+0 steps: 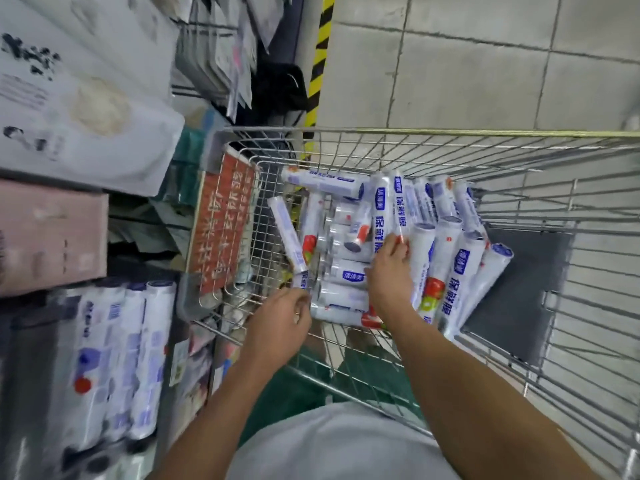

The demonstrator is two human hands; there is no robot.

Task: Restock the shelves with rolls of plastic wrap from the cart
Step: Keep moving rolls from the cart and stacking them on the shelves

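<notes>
Your right hand pinches a white and blue plastic wrap roll in the silver wire cart, so wrap your fingers round it more; I cannot tell what your left hand holds.

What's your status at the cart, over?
Right hand grips a roll in the cart. Left hand by the pile, grip unclear. Red sign beside it, not blocking.

The rolls of plastic wrap are white with blue lettering and red-and-green patches. The cart is silver wire with a yellowish top rail and bears a red sign with pale characters. The floor tiles are grey, edged by a yellow-and-black striped band. One shelf box is pink.
</notes>
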